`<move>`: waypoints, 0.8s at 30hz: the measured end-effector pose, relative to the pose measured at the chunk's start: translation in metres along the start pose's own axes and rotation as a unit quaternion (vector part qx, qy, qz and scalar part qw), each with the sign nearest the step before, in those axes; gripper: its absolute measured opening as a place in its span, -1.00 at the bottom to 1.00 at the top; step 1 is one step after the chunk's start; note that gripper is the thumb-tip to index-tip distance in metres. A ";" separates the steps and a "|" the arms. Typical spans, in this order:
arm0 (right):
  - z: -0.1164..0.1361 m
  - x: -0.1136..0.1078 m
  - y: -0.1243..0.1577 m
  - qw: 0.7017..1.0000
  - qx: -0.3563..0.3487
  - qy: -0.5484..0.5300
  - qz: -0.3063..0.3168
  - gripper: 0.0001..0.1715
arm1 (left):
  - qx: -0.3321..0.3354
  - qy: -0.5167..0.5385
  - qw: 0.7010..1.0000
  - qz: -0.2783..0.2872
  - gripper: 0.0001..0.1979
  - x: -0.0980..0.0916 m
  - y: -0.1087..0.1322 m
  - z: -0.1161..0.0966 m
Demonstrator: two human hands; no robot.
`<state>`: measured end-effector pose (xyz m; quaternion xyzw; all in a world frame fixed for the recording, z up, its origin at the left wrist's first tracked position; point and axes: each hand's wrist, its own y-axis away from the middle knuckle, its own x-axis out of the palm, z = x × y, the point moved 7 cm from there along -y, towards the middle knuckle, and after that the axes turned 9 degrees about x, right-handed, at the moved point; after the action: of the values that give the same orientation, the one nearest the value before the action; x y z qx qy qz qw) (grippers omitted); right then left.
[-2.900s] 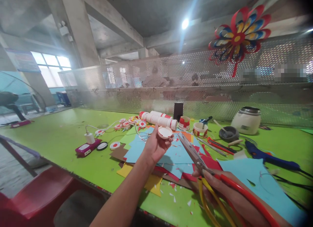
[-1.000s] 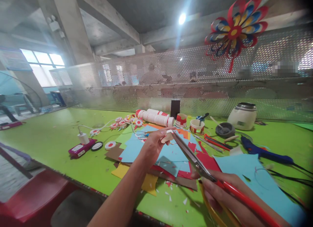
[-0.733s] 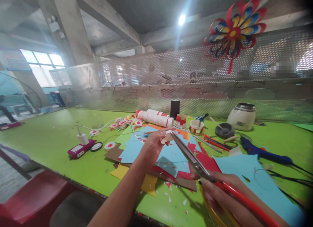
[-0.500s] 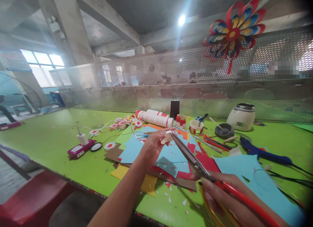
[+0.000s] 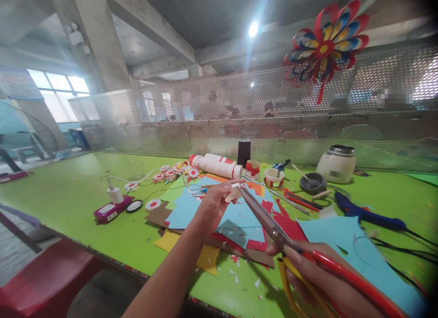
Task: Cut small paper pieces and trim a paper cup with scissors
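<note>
My left hand (image 5: 215,204) is closed in a pinch on a small white paper piece (image 5: 233,193), which looks curved and partly hidden by the fingers. My right hand (image 5: 308,268) grips a pair of scissors (image 5: 262,213) with one red and one yellow handle. The blade tips meet the right edge of the white piece; whether they cut into it I cannot tell. Below both hands lie light-blue paper sheets (image 5: 185,213), with red paper (image 5: 287,229) and brown board around them. Small white and red scraps are scattered on the green table (image 5: 205,290).
Behind the sheets lie rolls of stacked white cups (image 5: 219,166). To the right are a paper cup (image 5: 273,178), a grey bowl (image 5: 313,184), a cream jar (image 5: 336,165) and a blue glue gun (image 5: 369,214). A purple power strip (image 5: 111,210) sits left. A paper flower (image 5: 324,49) hangs above.
The yellow handle of the scissors has swung slightly away from the red one. My left hand and the white piece stay almost in place; the view has shifted a little.
</note>
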<state>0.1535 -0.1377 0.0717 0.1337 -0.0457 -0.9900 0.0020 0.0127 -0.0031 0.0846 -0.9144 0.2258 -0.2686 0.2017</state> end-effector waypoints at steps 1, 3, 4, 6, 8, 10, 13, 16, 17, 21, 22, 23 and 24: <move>0.000 0.000 0.000 1.000 0.005 -0.008 -0.002 -0.48 | 0.000 -0.002 1.000 0.002 -0.70 0.000 0.000 0.000; 0.000 0.001 0.001 1.000 0.015 -0.012 0.000 -0.45 | 0.001 -0.005 1.000 0.005 -0.70 0.000 0.000 0.000; -0.001 0.002 0.002 1.000 0.021 -0.013 0.002 -0.44 | 0.001 -0.006 1.000 0.006 -0.71 0.000 0.000 0.000; -0.002 0.003 0.002 0.999 0.035 -0.019 0.005 -0.43 | 0.001 -0.009 1.000 0.006 -0.71 0.001 0.000 0.000; -0.004 0.004 0.002 0.998 0.046 -0.034 0.006 -0.47 | 0.005 -0.013 1.000 0.005 -0.71 0.001 0.000 -0.001; -0.005 0.003 0.002 0.998 0.044 -0.048 0.002 -0.51 | 0.008 -0.016 1.000 0.003 -0.72 0.001 0.000 -0.001; -0.005 0.003 0.002 0.997 0.030 -0.064 0.005 -0.52 | 0.012 -0.019 1.000 0.000 -0.72 0.001 0.000 -0.002; -0.010 0.004 0.000 0.995 0.046 -0.085 0.024 -0.51 | 0.014 -0.021 1.000 0.000 -0.71 0.001 0.000 -0.002; -0.012 0.005 0.000 0.994 0.052 -0.089 0.030 -0.51 | 0.017 -0.022 1.000 0.000 -0.71 0.001 0.000 -0.002; -0.018 0.005 0.001 0.992 0.075 -0.093 0.030 -0.49 | 0.020 -0.018 1.000 0.003 -0.71 0.001 0.000 -0.002; -0.019 0.005 0.001 0.991 0.083 -0.099 0.024 -0.48 | 0.021 -0.017 1.000 0.004 -0.71 0.001 0.000 -0.002; -0.019 0.004 0.002 0.991 0.086 -0.105 0.016 -0.48 | 0.021 -0.017 1.000 0.005 -0.71 0.001 0.000 -0.001; -0.017 0.003 0.002 0.991 0.084 -0.106 0.005 -0.48 | 0.022 -0.017 1.000 0.005 -0.71 0.002 0.000 -0.001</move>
<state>0.1552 -0.1416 0.0544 0.0271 -0.1295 -0.9912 -0.0090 0.0130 -0.0043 0.0862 -0.9131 0.2212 -0.2568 0.2268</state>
